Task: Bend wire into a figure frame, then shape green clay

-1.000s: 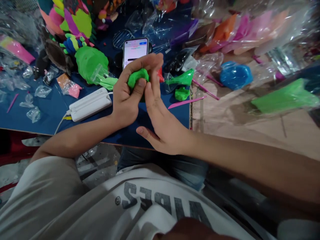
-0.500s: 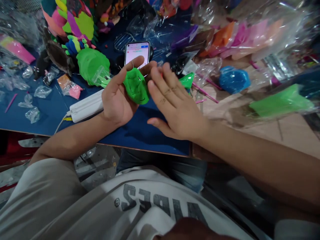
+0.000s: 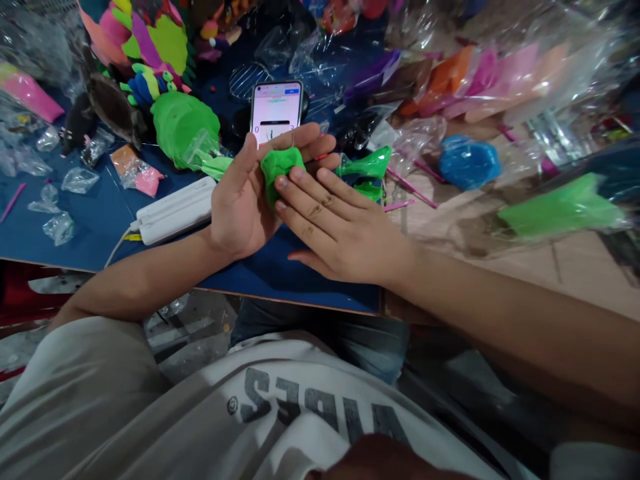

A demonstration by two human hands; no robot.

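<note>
A flattened lump of bright green modelling clay (image 3: 280,162) lies on the palm and fingers of my left hand (image 3: 250,210), which is turned up and cradles it. My right hand (image 3: 347,223) is held flat with its fingers stretched out. Its fingertips rest on the lower right part of the clay and hide some of it. Just behind my hands a phone (image 3: 277,110) stands upright with its screen lit. Right of my fingers are a bag of green clay (image 3: 370,162) and another green piece (image 3: 369,191), partly covered by my right hand.
A white power strip (image 3: 175,210) is beside my left wrist. Behind it sits a big green clay disc (image 3: 185,130) next to colourful clay figures (image 3: 150,40). At right are pink tools (image 3: 413,187), a blue lump (image 3: 469,162) and bagged clay (image 3: 563,203).
My hands were cupped together around the clay, then parted, showing it flattened and creased on my left palm. Now my right fingers have come back down onto it.
</note>
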